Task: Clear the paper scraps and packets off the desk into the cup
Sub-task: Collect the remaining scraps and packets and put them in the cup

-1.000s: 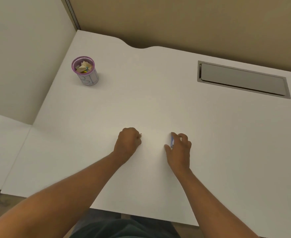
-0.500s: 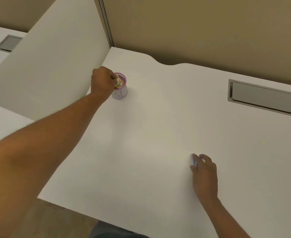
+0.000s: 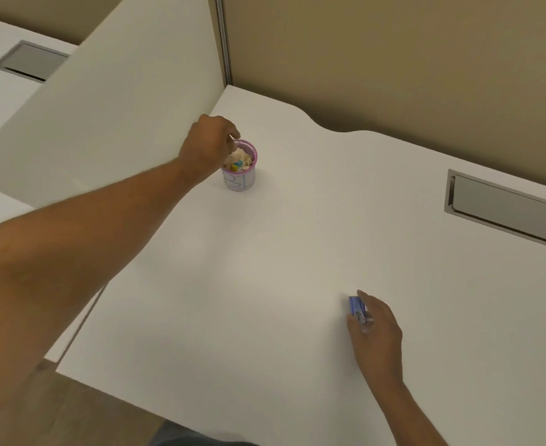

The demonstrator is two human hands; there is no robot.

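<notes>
Toward eleven o'clock on the white desk, your left hand reaches out over the cup, with the fingers curled downward at the cup's near rim. A pale sliver shows at the fingertips, but you cannot tell from this head view whether the hand is pinching a scrap or has let go. The cup stands upright, white with blue marks on its side and a pink rim, and it is filled with paper scraps in cream, yellow and blue (they heap up to the brim). It sits close to the white side panel that borders the desk at nine o'clock.

Down at five o'clock your right hand rests on the desk, well apart from the cup. Its thumb and fingers are closed on a small blue packet, which pokes out toward twelve o'clock from the grip and lies against the desk surface.

At three o'clock a grey cable tray is set flush into the desk. A tan wall runs along the far edge, at twelve o'clock.
</notes>
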